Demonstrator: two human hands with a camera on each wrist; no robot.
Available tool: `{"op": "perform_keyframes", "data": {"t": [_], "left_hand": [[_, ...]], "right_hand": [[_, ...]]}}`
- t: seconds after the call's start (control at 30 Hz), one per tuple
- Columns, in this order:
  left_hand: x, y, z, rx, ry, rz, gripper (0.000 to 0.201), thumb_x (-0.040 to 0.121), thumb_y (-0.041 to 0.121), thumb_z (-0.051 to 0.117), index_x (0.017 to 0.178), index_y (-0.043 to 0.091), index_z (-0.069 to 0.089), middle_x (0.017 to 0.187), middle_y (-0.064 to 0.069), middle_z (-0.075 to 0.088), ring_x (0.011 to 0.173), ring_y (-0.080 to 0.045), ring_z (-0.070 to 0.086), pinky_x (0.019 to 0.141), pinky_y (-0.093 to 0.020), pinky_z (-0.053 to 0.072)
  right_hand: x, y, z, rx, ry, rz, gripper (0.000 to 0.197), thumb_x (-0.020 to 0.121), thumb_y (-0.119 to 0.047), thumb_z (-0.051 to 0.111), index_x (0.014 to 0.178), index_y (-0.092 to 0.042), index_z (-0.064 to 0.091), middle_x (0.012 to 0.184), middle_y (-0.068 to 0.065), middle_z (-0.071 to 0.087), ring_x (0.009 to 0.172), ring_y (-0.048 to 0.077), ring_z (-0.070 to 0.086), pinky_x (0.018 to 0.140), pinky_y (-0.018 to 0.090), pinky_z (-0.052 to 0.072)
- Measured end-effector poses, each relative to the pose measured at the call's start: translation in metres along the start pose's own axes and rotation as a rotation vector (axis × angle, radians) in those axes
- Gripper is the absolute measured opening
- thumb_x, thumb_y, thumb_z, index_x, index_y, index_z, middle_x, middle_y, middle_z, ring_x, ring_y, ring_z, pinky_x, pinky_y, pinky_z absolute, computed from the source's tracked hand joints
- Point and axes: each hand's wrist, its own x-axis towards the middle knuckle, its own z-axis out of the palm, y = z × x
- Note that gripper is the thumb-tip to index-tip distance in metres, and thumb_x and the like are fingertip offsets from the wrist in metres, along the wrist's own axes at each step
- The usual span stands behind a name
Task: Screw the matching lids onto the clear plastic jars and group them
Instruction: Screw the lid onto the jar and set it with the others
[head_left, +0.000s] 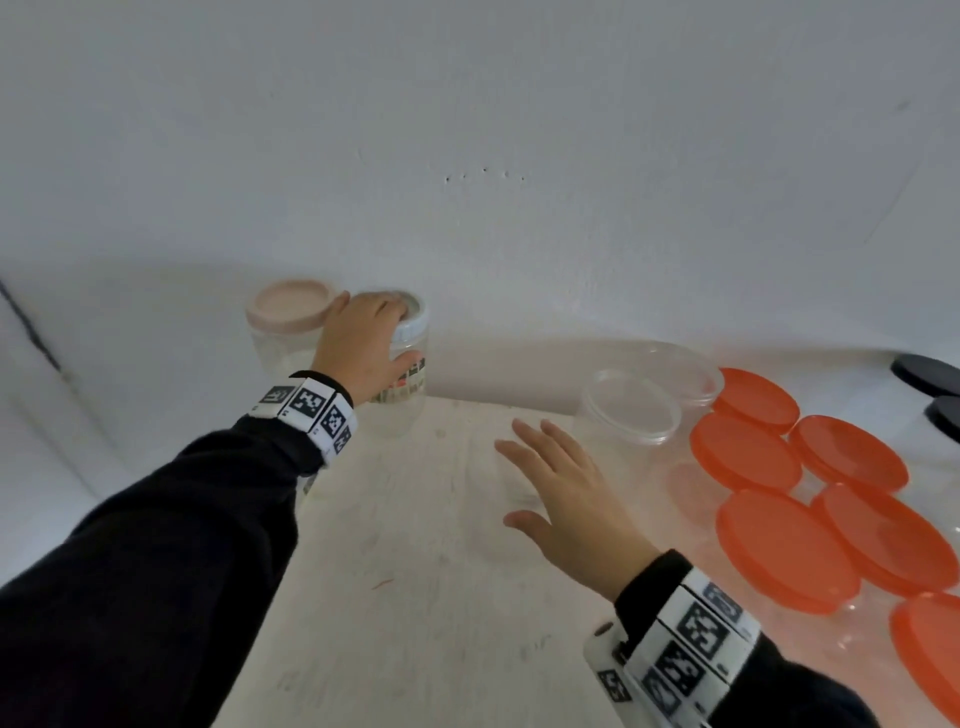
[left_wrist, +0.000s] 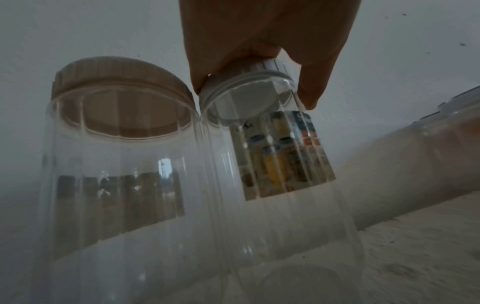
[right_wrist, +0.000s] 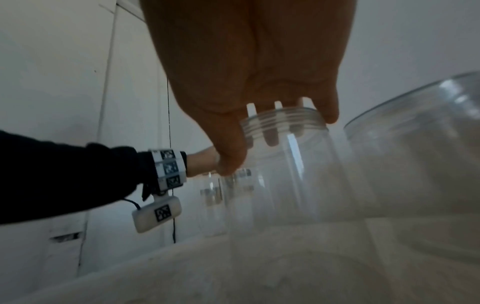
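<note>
A clear ribbed jar (head_left: 402, 400) (left_wrist: 280, 156) with a printed label stands at the back of the pale table (head_left: 415, 597). My left hand (head_left: 374, 332) (left_wrist: 257, 92) grips its white lid (head_left: 415, 325) (left_wrist: 270, 63) from above, thumb and fingers curled round the rim. Touching it on the left stands a wider clear jar with a pinkish-beige lid (head_left: 291, 312) (left_wrist: 119, 82). My right hand (head_left: 550, 483) (right_wrist: 272, 142) hovers with fingers spread and straight over a lidless clear jar (right_wrist: 285, 174) with a threaded neck. It holds nothing.
Two open clear tubs (head_left: 631, 408) (head_left: 675, 369) stand right of my right hand. Several jars with orange lids (head_left: 779, 545) crowd the right side, with black lids (head_left: 924, 374) at the far right. A white wall (head_left: 467, 156) closes the back.
</note>
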Motion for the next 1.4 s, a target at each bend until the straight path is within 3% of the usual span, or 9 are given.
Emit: {"op": "perform_keyframes", "data": {"t": [0.17,0.3,0.67,1.0,1.17,1.27,1.4], "left_hand": [[0.000,-0.002,0.002,-0.010,0.005,-0.007,0.053,0.082,0.038,0.066,0.124,0.008,0.053,0.130,-0.005,0.051,0.124,-0.024,0.042,0.112,-0.042,0.015],[0.001,-0.002,0.004,-0.011,0.020,-0.017,0.053,0.081,0.038,0.066,0.123,0.009,0.054,0.128,-0.004,0.052,0.123,-0.023,0.043,0.112,-0.041,0.016],[0.000,-0.002,0.006,-0.033,0.050,-0.031,0.050,0.082,0.037,0.065,0.122,0.010,0.054,0.127,-0.003,0.052,0.123,-0.022,0.042,0.112,-0.039,0.013],[-0.001,-0.002,0.004,-0.023,0.026,-0.032,0.051,0.083,0.038,0.064,0.124,0.010,0.053,0.128,-0.003,0.052,0.124,-0.023,0.041,0.112,-0.039,0.014],[0.001,-0.001,0.001,-0.020,0.009,-0.036,0.052,0.082,0.039,0.065,0.124,0.010,0.052,0.128,-0.004,0.052,0.124,-0.023,0.042,0.112,-0.040,0.016],[0.001,-0.002,0.001,-0.026,0.005,-0.036,0.051,0.081,0.038,0.067,0.121,0.009,0.053,0.127,-0.005,0.052,0.122,-0.025,0.043,0.110,-0.041,0.019],[0.000,-0.002,0.002,-0.025,0.013,-0.033,0.051,0.081,0.037,0.067,0.120,0.007,0.054,0.124,-0.007,0.054,0.120,-0.026,0.044,0.110,-0.042,0.019]], "right_hand": [[0.063,-0.007,0.016,-0.049,0.065,0.017,0.066,0.094,-0.040,0.049,0.148,-0.024,0.015,0.157,-0.001,0.004,0.144,0.022,-0.003,0.118,0.037,0.005],[0.096,-0.008,0.023,-0.013,0.118,0.040,0.063,0.094,-0.038,0.048,0.148,-0.020,0.019,0.157,0.005,0.009,0.144,0.028,0.000,0.117,0.043,0.010],[0.130,-0.006,0.029,-0.046,0.138,0.091,0.063,0.095,-0.041,0.044,0.148,-0.021,0.016,0.157,0.005,0.008,0.144,0.028,0.000,0.117,0.045,0.010],[0.133,-0.008,0.027,-0.084,0.112,0.103,0.065,0.095,-0.042,0.043,0.148,-0.020,0.013,0.157,0.007,0.006,0.144,0.030,0.001,0.116,0.047,0.012],[0.121,-0.009,0.010,-0.031,0.148,0.073,0.078,0.093,-0.052,0.040,0.149,-0.021,-0.003,0.156,0.008,-0.016,0.144,0.028,-0.009,0.115,0.047,0.000],[0.099,0.000,-0.006,-0.011,0.236,0.101,0.072,0.093,-0.049,0.041,0.149,-0.021,0.005,0.157,0.005,-0.013,0.144,0.025,-0.012,0.114,0.048,-0.003],[0.062,0.030,-0.017,-0.070,0.245,0.284,0.061,0.094,-0.046,0.042,0.146,-0.021,0.021,0.157,0.003,-0.005,0.144,0.026,-0.009,0.113,0.054,-0.002]]}}
